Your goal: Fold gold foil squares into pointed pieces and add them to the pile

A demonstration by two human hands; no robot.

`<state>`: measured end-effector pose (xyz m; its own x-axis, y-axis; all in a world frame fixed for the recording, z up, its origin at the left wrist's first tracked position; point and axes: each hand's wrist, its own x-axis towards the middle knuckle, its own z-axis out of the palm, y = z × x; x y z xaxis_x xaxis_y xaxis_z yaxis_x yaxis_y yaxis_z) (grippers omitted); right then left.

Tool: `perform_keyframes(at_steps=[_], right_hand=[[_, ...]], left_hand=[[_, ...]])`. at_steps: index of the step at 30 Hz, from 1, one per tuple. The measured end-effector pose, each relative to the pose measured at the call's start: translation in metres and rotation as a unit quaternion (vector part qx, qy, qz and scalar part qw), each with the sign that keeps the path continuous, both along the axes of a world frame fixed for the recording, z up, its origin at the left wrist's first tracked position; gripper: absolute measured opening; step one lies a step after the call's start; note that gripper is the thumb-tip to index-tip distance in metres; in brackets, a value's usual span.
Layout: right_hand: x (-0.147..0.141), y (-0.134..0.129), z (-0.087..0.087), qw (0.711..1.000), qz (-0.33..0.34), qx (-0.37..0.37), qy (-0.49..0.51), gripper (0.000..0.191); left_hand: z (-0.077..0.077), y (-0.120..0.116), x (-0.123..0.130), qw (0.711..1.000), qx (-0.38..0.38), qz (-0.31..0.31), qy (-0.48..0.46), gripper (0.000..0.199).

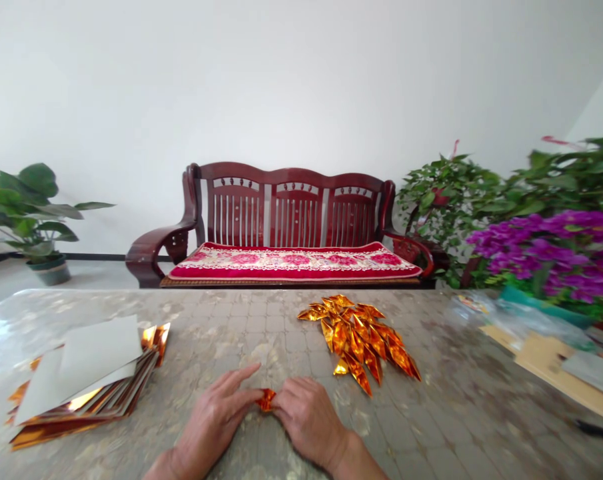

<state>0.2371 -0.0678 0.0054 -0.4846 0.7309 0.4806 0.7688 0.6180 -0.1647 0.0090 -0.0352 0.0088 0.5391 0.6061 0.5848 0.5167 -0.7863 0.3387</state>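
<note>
Between my two hands, low over the near middle of the table, is a small piece of shiny orange-gold foil paper [266, 399]. My left hand [220, 408] pinches its left end, with the upper fingers stretched forward. On the other end, the curled fingers of my right hand [305, 415] are closed. Most of the foil is hidden by the fingers. Ahead and to the right lies a heap of folded, pointed gold foil pieces [357, 339]. Off to the left is a stack of flat foil sheets [88, 377], grey on one side and gold on the other.
The table [216, 333] has a patterned cover. At its right stand purple flowers [556, 250], with clear plastic wrap [531, 320] and a tan board [541, 357] nearby. A wooden bench [296, 207] is beyond the table, and a potted plant [48, 270] sits on the floor at left.
</note>
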Motion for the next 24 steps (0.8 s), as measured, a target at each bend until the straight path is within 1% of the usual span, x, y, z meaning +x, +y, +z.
perform_keyframes(at_steps=[3,5,9,14,20,24], right_hand=[[0.0,0.0,-0.001,1.0,-0.01,0.011,0.01,0.016],[0.001,0.0,-0.001,1.0,-0.011,0.015,0.018,0.018],[0.001,0.001,-0.003,0.999,-0.009,0.021,0.032,0.021],[0.0,0.0,-0.001,0.999,-0.007,-0.005,0.053,0.016],[0.001,0.0,0.001,0.996,0.0,-0.035,0.077,0.013],[0.001,0.002,0.002,0.996,0.004,-0.035,0.086,0.016]], left_hand=[[0.003,-0.004,0.0,0.998,0.033,0.06,0.011,0.024],[0.003,-0.007,0.001,0.997,0.017,0.074,0.01,0.025],[-0.002,-0.01,0.004,0.997,-0.054,0.057,-0.015,0.023],[-0.007,-0.008,0.008,0.991,-0.113,0.012,-0.072,0.02],[-0.01,-0.006,0.008,0.985,-0.142,-0.003,-0.101,0.019],[-0.006,-0.006,0.01,0.985,-0.147,-0.012,-0.095,0.019]])
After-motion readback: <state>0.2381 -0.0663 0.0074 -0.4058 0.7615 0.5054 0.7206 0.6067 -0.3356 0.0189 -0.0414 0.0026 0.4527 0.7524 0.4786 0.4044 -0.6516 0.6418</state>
